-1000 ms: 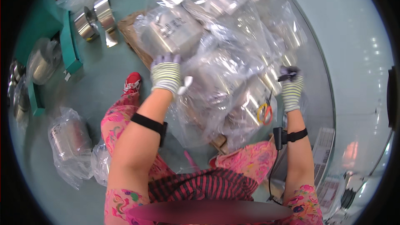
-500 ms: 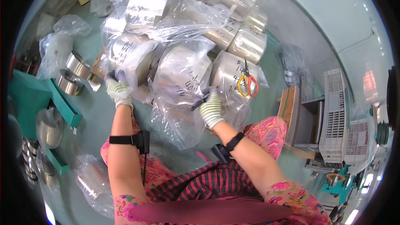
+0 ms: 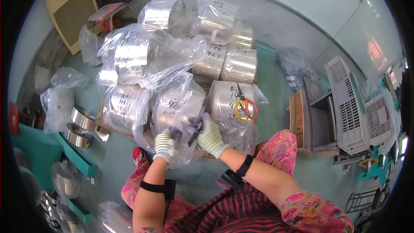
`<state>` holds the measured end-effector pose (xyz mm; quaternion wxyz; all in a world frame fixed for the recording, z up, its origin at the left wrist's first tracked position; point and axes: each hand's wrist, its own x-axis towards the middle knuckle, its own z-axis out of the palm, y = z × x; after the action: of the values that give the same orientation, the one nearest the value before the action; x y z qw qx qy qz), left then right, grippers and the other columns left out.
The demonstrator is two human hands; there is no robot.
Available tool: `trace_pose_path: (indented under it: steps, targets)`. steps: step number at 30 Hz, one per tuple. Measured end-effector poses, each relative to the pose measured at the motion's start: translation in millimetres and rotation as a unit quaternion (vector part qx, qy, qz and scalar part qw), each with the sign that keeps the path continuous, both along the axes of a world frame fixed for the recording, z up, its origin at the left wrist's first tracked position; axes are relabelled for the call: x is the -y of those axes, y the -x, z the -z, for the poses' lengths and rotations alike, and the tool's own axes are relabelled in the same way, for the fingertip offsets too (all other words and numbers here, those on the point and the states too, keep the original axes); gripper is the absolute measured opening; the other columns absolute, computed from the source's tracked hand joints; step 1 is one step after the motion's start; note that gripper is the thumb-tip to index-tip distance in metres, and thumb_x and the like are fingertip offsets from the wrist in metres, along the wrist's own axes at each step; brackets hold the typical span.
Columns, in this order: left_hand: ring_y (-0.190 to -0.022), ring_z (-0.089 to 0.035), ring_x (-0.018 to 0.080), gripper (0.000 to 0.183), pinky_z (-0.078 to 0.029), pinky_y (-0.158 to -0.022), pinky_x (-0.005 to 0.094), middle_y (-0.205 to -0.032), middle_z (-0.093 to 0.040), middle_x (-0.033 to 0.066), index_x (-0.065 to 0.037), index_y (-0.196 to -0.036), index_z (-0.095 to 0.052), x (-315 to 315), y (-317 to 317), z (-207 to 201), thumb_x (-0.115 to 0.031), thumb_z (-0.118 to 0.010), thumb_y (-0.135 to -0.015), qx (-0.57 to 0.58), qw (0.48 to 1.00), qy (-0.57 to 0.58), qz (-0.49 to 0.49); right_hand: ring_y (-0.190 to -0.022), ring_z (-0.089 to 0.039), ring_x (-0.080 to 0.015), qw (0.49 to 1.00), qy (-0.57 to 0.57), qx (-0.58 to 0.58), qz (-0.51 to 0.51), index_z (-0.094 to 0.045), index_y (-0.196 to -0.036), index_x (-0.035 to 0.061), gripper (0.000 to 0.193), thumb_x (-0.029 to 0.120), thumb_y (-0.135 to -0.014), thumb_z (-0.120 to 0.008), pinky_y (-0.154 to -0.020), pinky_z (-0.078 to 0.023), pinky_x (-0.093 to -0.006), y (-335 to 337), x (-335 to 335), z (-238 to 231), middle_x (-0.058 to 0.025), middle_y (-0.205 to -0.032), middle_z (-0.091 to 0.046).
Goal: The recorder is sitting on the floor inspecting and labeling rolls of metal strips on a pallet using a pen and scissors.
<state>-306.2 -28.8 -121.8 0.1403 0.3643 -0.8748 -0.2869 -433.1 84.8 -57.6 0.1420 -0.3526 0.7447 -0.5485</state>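
Both my hands wear striped gloves with dark grey fingertips and are close together at the near edge of a metal coil (image 3: 179, 105) wrapped in clear plastic. My right hand (image 3: 212, 137) is closed round a small black tool (image 3: 196, 134), whose kind I cannot make out. My left hand (image 3: 164, 146) has its fingers curled in beside the loose plastic, with a whitish scrap at the palm. What its fingers pinch is hidden. Scissors (image 3: 246, 108) with red and yellow handles lie on the wrapped coil (image 3: 222, 99) to the right.
More wrapped metal coils (image 3: 131, 56) are stacked behind, bearing handwritten marks. Bare metal rings (image 3: 77, 135) sit on the floor at left, near a green metal frame (image 3: 73, 153). White plastic crates (image 3: 345, 103) and a wooden-sided box (image 3: 297, 114) stand at right.
My left hand has moved right, from the left coil to the middle one, close to my right hand. The view has tilted up, showing more of the back wall.
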Motion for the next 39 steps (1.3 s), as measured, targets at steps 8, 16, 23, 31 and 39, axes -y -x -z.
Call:
trace_pose_path:
  steps: [8, 16, 23, 31, 39]
  targets:
    - [-0.048, -0.041, 0.0041, 0.032, -0.033, -0.044, 0.021, -0.062, -0.053, -0.003, -0.004, -0.077, -0.059, 7, 4, -45, -0.035, -0.058, -0.085, -0.24, 0.919, -0.301, -0.084, -0.092, -0.054, -0.0379, 0.958, -0.163, -0.222, -0.079, -0.042, -0.112, 0.0085, 0.046, 0.011, -0.069, -0.056, -0.077, -0.044, -0.0443, -12, -38, 64, -0.0201, -0.112, -0.051]
    - [-0.046, -0.042, 0.0053, 0.034, -0.033, -0.043, 0.0213, -0.054, -0.049, -0.0031, -0.004, -0.073, -0.058, 9, -4, -62, -0.037, -0.067, -0.078, -0.214, 0.912, -0.34, -0.08, -0.071, -0.059, -0.0315, 0.991, -0.082, -0.105, 0.016, -0.049, -0.088, 0.0058, 0.024, 0.0, -0.066, -0.054, -0.065, -0.045, -0.0382, 33, -45, 32, -0.0155, -0.074, -0.057]
    - [-0.058, -0.054, 0.0089, 0.027, -0.045, -0.056, 0.0225, -0.069, -0.06, 0.0037, -0.001, -0.089, -0.06, 10, -4, -53, -0.025, -0.066, -0.08, -0.217, 0.938, -0.269, -0.038, -0.066, -0.048, -0.0109, 0.998, -0.014, -0.015, 0.064, -0.047, -0.083, 0.0074, 0.022, -0.005, -0.068, -0.057, -0.063, -0.044, -0.0253, 95, -144, -4, 0.001, -0.073, -0.049]
    - [-0.069, -0.063, 0.0165, 0.025, -0.049, -0.065, 0.0274, -0.079, -0.065, 0.0112, 0.0, -0.097, -0.059, -12, 9, -55, -0.017, -0.065, -0.08, -0.136, 0.988, -0.07, 0.032, -0.078, -0.059, -0.0395, 0.916, -0.353, -0.099, 0.165, -0.043, -0.097, 0.0012, 0.033, 0.011, -0.071, -0.06, -0.071, -0.045, -0.0441, 95, -168, -5, -0.0228, -0.08, -0.059]
    - [-0.068, -0.064, 0.0161, 0.022, -0.049, -0.063, 0.0279, -0.076, -0.065, 0.0127, 0.001, -0.091, -0.061, -3, -1, -41, -0.017, -0.065, -0.08, -0.067, 0.996, -0.013, 0.054, -0.097, -0.056, -0.0376, 0.871, -0.454, 0.039, 0.184, -0.037, -0.12, 0.0033, 0.047, 0.012, -0.077, -0.053, -0.08, -0.045, -0.0436, 124, -132, 130, -0.0252, -0.1, -0.058]
